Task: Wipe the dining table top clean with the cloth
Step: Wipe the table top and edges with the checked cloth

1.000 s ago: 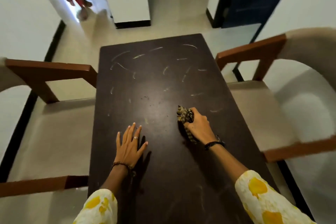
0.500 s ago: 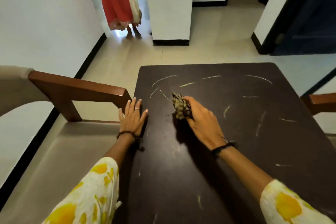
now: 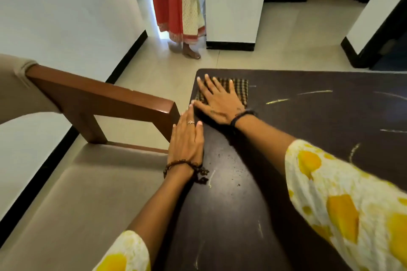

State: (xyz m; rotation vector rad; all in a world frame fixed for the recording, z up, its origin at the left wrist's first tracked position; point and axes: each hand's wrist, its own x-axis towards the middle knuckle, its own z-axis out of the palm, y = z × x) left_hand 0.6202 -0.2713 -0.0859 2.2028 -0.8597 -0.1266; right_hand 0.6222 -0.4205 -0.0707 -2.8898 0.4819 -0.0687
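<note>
The dark brown dining table top (image 3: 297, 116) carries pale chalky streaks and small crumbs. A checked brown cloth (image 3: 241, 89) lies spread flat at the table's far left corner. My right hand (image 3: 218, 102) presses flat on the cloth with fingers spread, covering its left part. My left hand (image 3: 187, 141) rests palm down on the table's left edge, just behind the right hand, fingers together and holding nothing.
A chair with a wooden armrest (image 3: 105, 99) and beige seat (image 3: 88, 193) stands tight against the table's left side. A person in a red and cream dress (image 3: 176, 6) stands on the tiled floor beyond the table. White walls and a pillar (image 3: 233, 6) lie behind.
My right hand has carried the cloth from the table's middle to the far left corner, where the bunched cloth now lies flat under an open palm. My left hand shifted along the left edge.
</note>
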